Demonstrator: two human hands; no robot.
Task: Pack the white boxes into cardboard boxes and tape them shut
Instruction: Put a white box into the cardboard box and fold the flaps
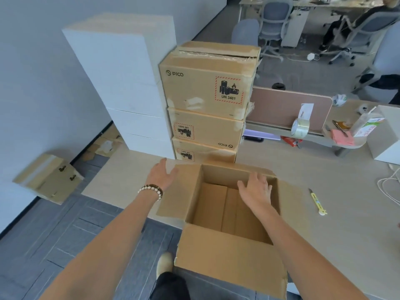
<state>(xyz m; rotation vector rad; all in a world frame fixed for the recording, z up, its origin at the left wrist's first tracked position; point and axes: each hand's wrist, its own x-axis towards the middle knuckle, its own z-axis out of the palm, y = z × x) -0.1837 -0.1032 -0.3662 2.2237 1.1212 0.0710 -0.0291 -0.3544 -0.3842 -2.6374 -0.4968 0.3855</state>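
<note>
- While spread flat with fingers straight, left hand [163,174] over the left flap of the open cardboard box [229,252], lower centre.
- Right hand [256,190] wide, fingers splayed, holding nothing, above the box's opening.
- Stacked white boxes [121,68] upper left, beside taped PICO cartons [205,83].
- Tape roll [299,127] centre right; yellow utility knife [316,201] right.

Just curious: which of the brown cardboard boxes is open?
The open cardboard box nearest the person, flaps spread, empty inside. The three stacked PICO boxes behind it are closed.

Brown open carton [231,252], white boxes [121,68], yellow cutter [316,202].
</note>
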